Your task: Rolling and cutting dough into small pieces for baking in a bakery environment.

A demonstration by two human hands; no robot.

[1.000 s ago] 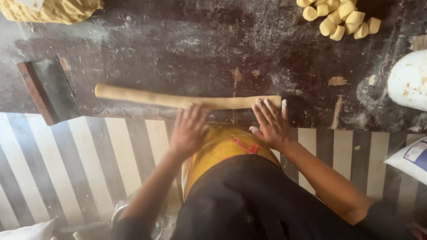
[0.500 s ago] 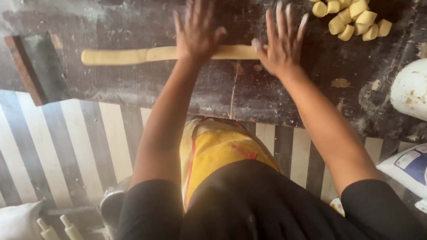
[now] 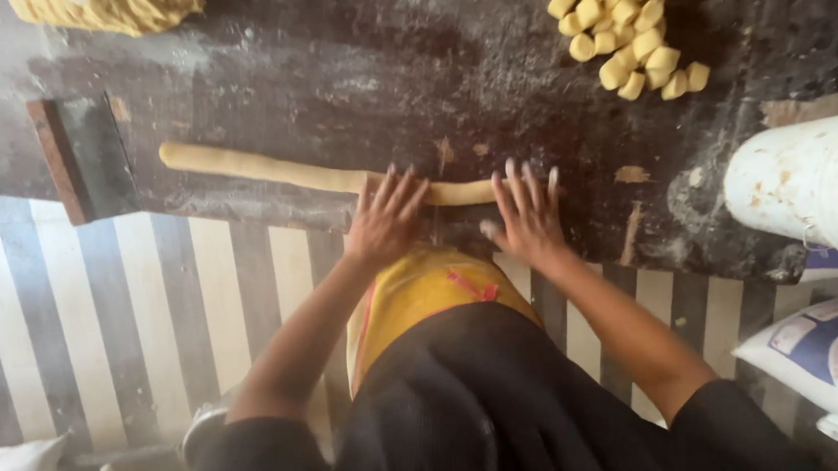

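Both hands lie flat with fingers spread, grasping nothing, the left hand (image 3: 386,220) and right hand (image 3: 528,220) pressing on the right end of a long dough rope (image 3: 277,171) across the dark table (image 3: 447,76), with cut dough pieces (image 3: 626,34) far right and a scraper (image 3: 79,156) at left

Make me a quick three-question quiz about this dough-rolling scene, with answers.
1. True or false: both hands lie flat on the dough rope.
2. Which lies left of the rope's end: A) a scraper, B) a rolling pin, C) a bowl?
3. What sits piled at the table's far right?

Key:
1. True: left hand and right hand press on it, palms down.
2. A, the scraper.
3. Cut dough pieces.
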